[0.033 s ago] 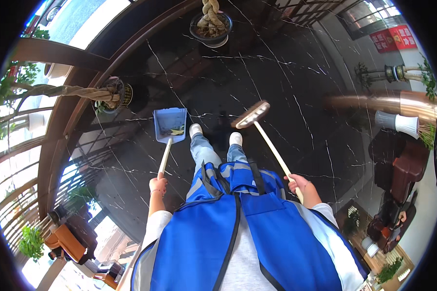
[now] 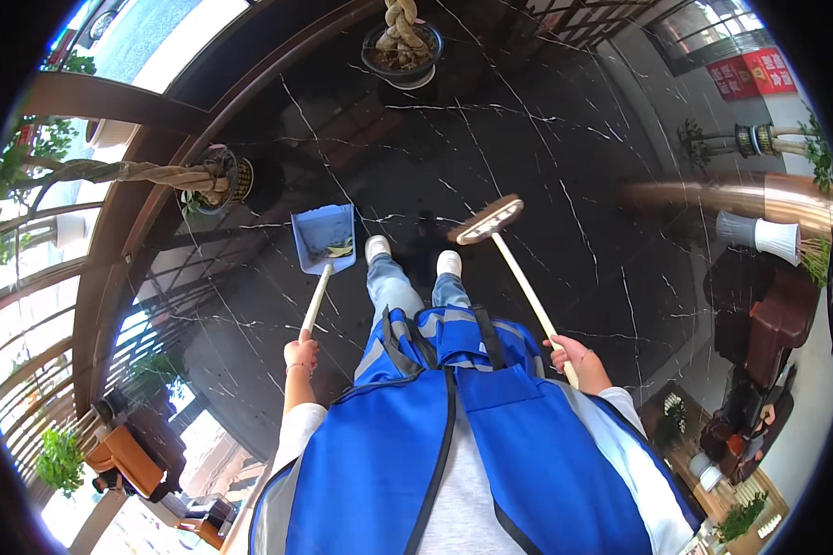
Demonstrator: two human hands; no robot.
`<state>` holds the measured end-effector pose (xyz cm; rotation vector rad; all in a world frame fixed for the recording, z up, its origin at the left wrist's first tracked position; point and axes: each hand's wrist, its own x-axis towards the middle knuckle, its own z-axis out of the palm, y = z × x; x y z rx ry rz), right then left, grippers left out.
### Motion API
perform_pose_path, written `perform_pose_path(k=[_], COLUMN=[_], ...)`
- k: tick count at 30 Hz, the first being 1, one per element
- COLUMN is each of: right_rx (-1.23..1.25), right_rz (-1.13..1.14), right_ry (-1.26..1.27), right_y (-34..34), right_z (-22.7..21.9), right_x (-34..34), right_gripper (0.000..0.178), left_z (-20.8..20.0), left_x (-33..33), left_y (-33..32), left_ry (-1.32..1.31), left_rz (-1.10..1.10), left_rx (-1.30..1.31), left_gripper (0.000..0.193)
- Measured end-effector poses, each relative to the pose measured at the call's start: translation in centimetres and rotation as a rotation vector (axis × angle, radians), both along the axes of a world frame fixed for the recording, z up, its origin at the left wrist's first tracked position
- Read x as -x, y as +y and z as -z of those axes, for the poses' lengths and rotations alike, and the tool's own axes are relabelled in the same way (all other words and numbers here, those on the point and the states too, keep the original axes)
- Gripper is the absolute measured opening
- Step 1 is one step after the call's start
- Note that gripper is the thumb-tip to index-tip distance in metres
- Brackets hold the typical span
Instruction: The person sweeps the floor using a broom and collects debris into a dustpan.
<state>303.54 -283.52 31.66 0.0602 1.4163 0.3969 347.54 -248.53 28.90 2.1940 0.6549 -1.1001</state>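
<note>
My left hand [image 2: 301, 353] is closed round the pale handle of a blue dustpan [image 2: 317, 225], whose pan sits on the dark floor ahead of my feet, to the left. Several green and yellowish leaves [image 2: 341, 248] and darker bits lie in the pan. In my right hand [image 2: 574, 355] is the pale stick of a broom [image 2: 524, 282]. Its broad head with brown bristles is tilted at or just above the floor, right of my right shoe; whether it touches, I cannot tell.
A potted tree with a braided trunk [image 2: 402, 57] stands straight ahead; another potted tree [image 2: 217, 180] is by the windows on the left. On the right are a grey and white vase [image 2: 757, 237] and a dark brown armchair [image 2: 776, 319]. White-veined black tiles [image 2: 491, 139] cover the floor.
The broom head has shifted slightly to the right and turned a little. The dustpan and both grips look nearly the same.
</note>
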Motion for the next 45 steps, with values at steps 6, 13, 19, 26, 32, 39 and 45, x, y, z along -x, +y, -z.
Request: perform_pose_path(k=[6, 13, 19, 26, 32, 39, 45], right_rx=[0.094, 0.078, 0.064, -0.03, 0.457, 0.459, 0.7], right_rz=[-0.03, -0.418, -0.3, -0.086, -0.181, 0.004, -0.46], right_ry=[0.103, 0.034, 0.188, 0.107, 0.108, 0.128, 0.235], right_y=[0.9, -6.2, -9.4, -12.7, -13.9, -21.0, -34.5], right_z=[0.7, 1.7, -1.3, -4.8, -4.4, -0.9, 0.6], right_x=[4.4, 1.7, 0.6, -2.6, -3.0, 0.1, 5.3], right_gripper=[0.016, 0.018, 0.026, 0.03, 0.027, 0.025, 0.025], left_z=[-2.1, -3.4, -2.9, -2.1, -4.1, -4.3, -4.8], left_x=[3.1, 1.3, -1.9, -6.8, -8.1, -7.0, -2.3], left_y=[-0.3, -6.2, -14.5, -26.1, -36.3, -48.7, -59.6], left_ry=[0.038, 0.056, 0.062, 0.192, 0.135, 0.224, 0.172], left_rz=[-0.166, -0.061, 0.153, 0.412, 0.759, 0.632, 0.456], left_rx=[0.127, 0.114, 0.169, 0.166, 0.147, 0.278, 0.332], left_gripper=[0.027, 0.026, 0.028, 0.022, 0.025, 0.017, 0.019])
